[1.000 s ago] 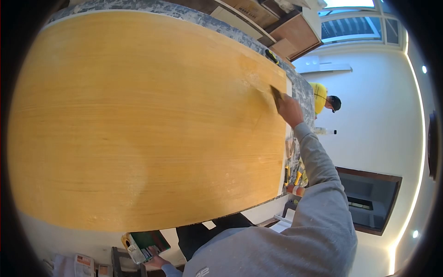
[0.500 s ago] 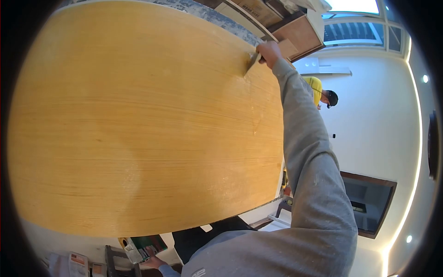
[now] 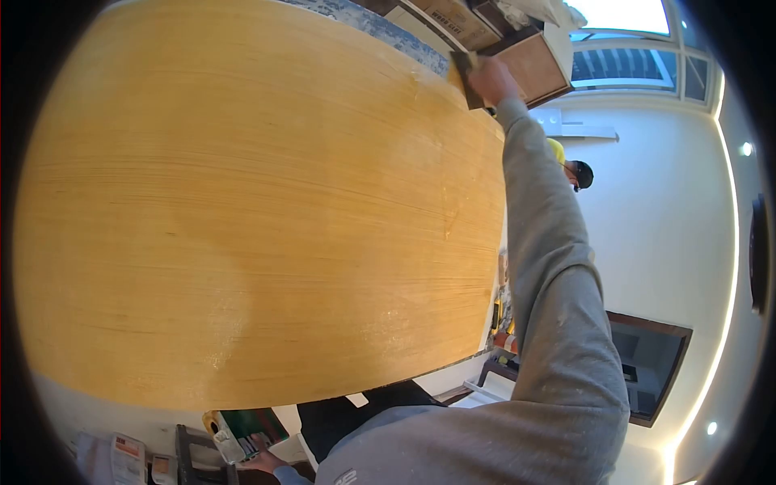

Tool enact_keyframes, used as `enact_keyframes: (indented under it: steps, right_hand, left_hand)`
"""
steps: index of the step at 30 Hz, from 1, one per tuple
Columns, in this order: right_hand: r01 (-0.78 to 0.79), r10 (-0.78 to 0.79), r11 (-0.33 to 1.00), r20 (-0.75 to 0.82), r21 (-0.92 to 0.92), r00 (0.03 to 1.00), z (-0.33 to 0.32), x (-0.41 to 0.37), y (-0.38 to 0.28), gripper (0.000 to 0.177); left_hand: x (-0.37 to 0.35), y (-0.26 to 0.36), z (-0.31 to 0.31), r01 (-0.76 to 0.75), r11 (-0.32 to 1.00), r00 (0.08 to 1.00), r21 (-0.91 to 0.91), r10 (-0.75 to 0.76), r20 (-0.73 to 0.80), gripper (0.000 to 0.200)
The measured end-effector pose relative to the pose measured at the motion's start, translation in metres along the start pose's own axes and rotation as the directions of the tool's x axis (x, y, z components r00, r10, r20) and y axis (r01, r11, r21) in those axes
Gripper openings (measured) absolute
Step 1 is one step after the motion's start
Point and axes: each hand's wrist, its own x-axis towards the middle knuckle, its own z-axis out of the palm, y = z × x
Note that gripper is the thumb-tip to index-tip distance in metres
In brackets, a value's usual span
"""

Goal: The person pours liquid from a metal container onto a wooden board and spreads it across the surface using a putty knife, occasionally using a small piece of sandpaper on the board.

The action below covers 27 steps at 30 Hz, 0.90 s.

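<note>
My right hand [image 3: 493,81] is closed around a flat, wide-bladed scraper [image 3: 464,79], raised at the far right edge of a large yellowish wood-grain panel [image 3: 267,186]. The blade's broad face shows, and it overlaps the panel's border in this view. Shiny wet-looking streaks mark the panel near that edge and along its lower part. Low at the bottom left, my left hand [image 3: 263,458] has its fingers wrapped against a green tin [image 3: 252,428] with a yellow and whitish end. The tin sits just below the panel's near edge.
Cardboard boxes [image 3: 457,23] and a wooden cabinet piece [image 3: 529,69] stand beyond the far edge. Another person in a black cap [image 3: 580,174] is by the white wall. A dark stool [image 3: 194,453] and printed packages [image 3: 128,459] are at lower left.
My right hand has moved up and outward to the panel's far edge, turning the scraper so its broad face shows. My left hand stays on the tin.
</note>
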Motion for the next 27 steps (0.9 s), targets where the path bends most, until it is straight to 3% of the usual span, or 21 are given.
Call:
enact_keyframes:
  steps: [2, 3, 4, 5, 6, 7, 9, 12, 15, 17, 19, 21, 24, 27]
  right_hand:
    - [0.206, -0.178, 0.968, 0.191, -0.141, 0.965, 0.012, -0.044, -0.018, 0.028]
    - [0.197, -0.186, 0.969, 0.083, -0.147, 0.979, 0.042, -0.072, -0.021, 0.024]
    - [0.413, -0.423, 0.898, -0.043, -0.149, 0.905, 0.054, -0.105, -0.03, 0.022]
    - [0.439, -0.44, 0.896, 0.002, -0.067, 0.898, 0.023, -0.136, -0.056, 0.027]
    - [0.414, -0.415, 0.909, 0.005, 0.047, 0.91, 0.006, -0.151, -0.058, 0.027]
    - [0.273, -0.276, 0.961, 0.064, 0.053, 0.959, -0.008, -0.15, -0.051, 0.026]
    - [-0.025, 0.018, 0.999, 0.172, 0.037, 0.985, -0.035, -0.148, -0.025, 0.026]
    - [-0.23, 0.237, 0.971, 0.124, -0.065, 0.964, -0.014, -0.115, 0.035, 0.034]
    - [-0.183, 0.18, 0.983, 0.191, -0.003, 0.965, -0.001, -0.086, 0.012, 0.042]
    - [-0.172, 0.174, 0.985, 0.111, -0.026, 0.978, 0.036, -0.043, 0.005, 0.047]
    - [0.04, -0.001, 0.98, 0.198, -0.196, 0.98, 0.072, 0.004, 0.003, 0.049]
    - [-0.087, 0.09, 0.996, 0.226, -0.024, 0.97, 0.019, -0.002, -0.084, 0.051]
    - [0.025, -0.03, 0.996, 0.058, 0.089, 0.998, 0.026, 0.017, -0.123, 0.039]
    - [0.075, -0.075, 0.991, -0.01, 0.108, 0.997, 0.033, 0.031, -0.158, 0.04]
  left_hand:
    - [0.009, -0.023, 0.001, -0.032, 0.999, 0.999, -0.02, 0.032, -0.014, 0.093]
    - [0.013, -0.033, 0.001, -0.05, 0.998, 0.999, -0.031, 0.049, -0.022, 0.093]
    - [0.014, -0.035, 0.002, -0.057, 0.998, 0.998, -0.027, 0.057, -0.018, 0.093]
    - [0.014, -0.036, 0.002, -0.065, 0.998, 0.998, -0.022, 0.065, -0.014, 0.093]
    - [0.014, -0.037, 0.0, -0.073, 0.997, 0.997, -0.014, 0.073, -0.009, 0.093]
    - [0.012, -0.03, -0.002, -0.057, 0.998, 0.998, -0.015, 0.057, -0.01, 0.093]
    - [0.009, -0.017, 0.004, -0.028, 0.999, 1.0, -0.025, 0.028, -0.01, 0.094]
    - [-0.002, 0.002, 0.007, -0.039, 0.999, 0.999, -0.004, 0.039, -0.036, 0.093]
    - [-0.002, 0.005, 0.004, 0.058, 0.987, 0.998, -0.148, -0.053, 0.038, 0.095]
    - [0.001, -0.004, 0.002, 0.034, 0.991, 0.999, -0.127, -0.032, 0.019, 0.093]
    - [0.003, -0.003, -0.002, 0.024, 0.995, 1.0, -0.101, -0.023, 0.007, 0.092]
    - [-0.003, 0.006, 0.0, 0.033, 0.995, 0.999, -0.09, -0.034, -0.007, 0.091]
    - [-0.001, 0.001, -0.002, 0.053, 0.992, 0.999, -0.118, -0.054, -0.004, 0.1]
    - [0.0, -0.005, -0.001, 0.084, 0.982, 0.996, -0.169, -0.085, 0.004, 0.091]
